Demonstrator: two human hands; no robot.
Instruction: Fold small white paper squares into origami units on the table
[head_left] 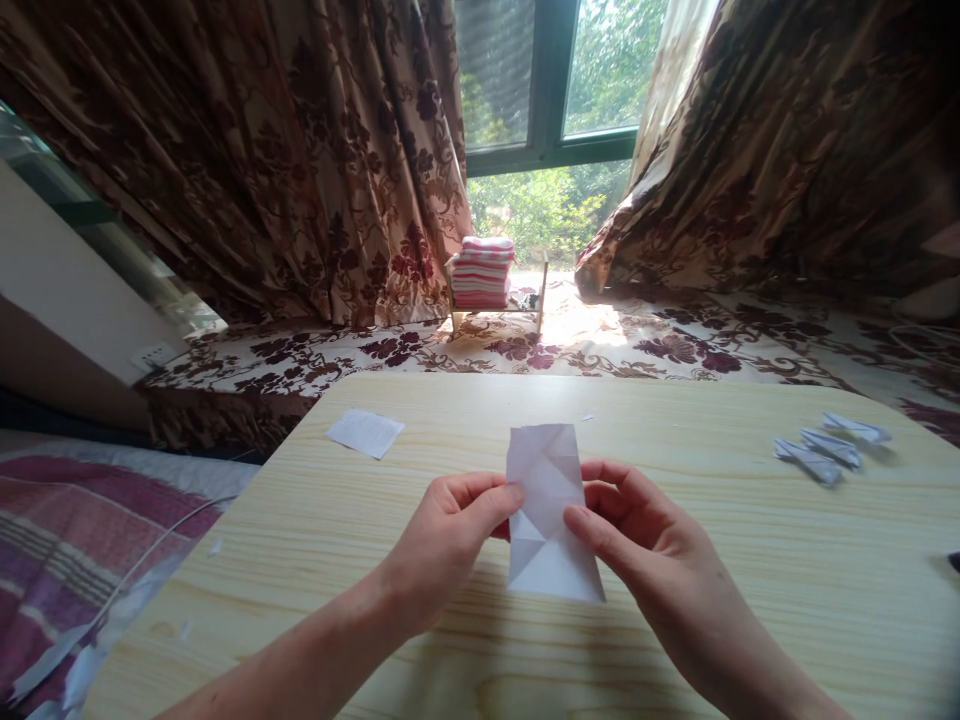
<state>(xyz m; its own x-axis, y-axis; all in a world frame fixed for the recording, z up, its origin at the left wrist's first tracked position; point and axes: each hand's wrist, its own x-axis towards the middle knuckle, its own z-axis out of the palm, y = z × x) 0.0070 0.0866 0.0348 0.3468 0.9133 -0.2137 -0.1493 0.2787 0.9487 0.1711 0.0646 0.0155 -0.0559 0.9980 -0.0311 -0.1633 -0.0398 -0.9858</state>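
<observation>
— Gripped how?
— Pinching the paper (549, 515) at opposite long edges, with left hand (452, 522) on one side, right hand (654, 535) on the other.
— Lying which way?
— Between both, about equally near, long axis pointing away.
— Posed how?
— Angled forward and inward, over the table (300, 540).

Open tabletop (810, 590) right of hands (660, 535), folded papers (831, 450) beyond, sheet (366, 433) far left

- Twelve to one o'clock: green-framed window (551, 100), sunlit leaves (540, 205) outside
- Eleven and two o'clock: floral curtains (337, 150)
- Twelve o'clock, below the window: floral-covered ledge (420, 350) with a bright sunlit patch (585, 322)
- Nine o'clock: pale wall (64, 260)
- Eight o'clock: striped purple cloth (82, 530)
- Six o'clock: pale wood-grained table (712, 470)
</observation>
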